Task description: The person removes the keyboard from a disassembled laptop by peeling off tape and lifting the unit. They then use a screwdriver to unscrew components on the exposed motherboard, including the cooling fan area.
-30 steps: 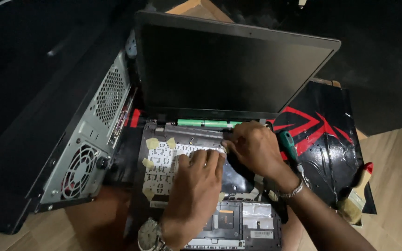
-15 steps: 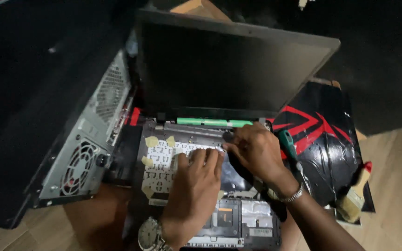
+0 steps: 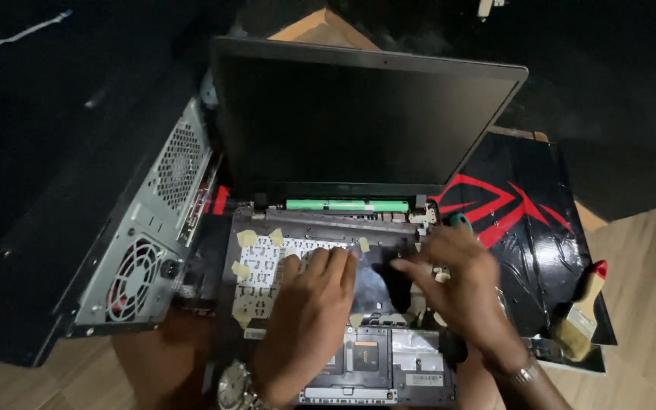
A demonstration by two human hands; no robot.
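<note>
An opened laptop lies on a black and red mat (image 3: 529, 228), its dark screen (image 3: 358, 121) tilted up. The base (image 3: 320, 225) is stripped, showing a pale keyboard backing (image 3: 263, 266) with yellow tape patches and a green strip (image 3: 347, 205) by the hinge. My left hand (image 3: 305, 311) rests flat on that backing and holds nothing. My right hand (image 3: 457, 281), blurred, hovers over the base's right side with its fingers spread toward the left. A green tool handle (image 3: 458, 220) peeks out just behind it.
A desktop computer case (image 3: 146, 235) lies on its side at the left, fan grille facing me, tight against the laptop. A paintbrush with a red-tipped handle (image 3: 580, 315) sits at the mat's right edge. Wooden floor (image 3: 647, 288) shows on the right.
My right hand has uncurled from a fist near the hinge and slid down and right, fingers now spread. My left hand stays pressed on the keyboard backing.
</note>
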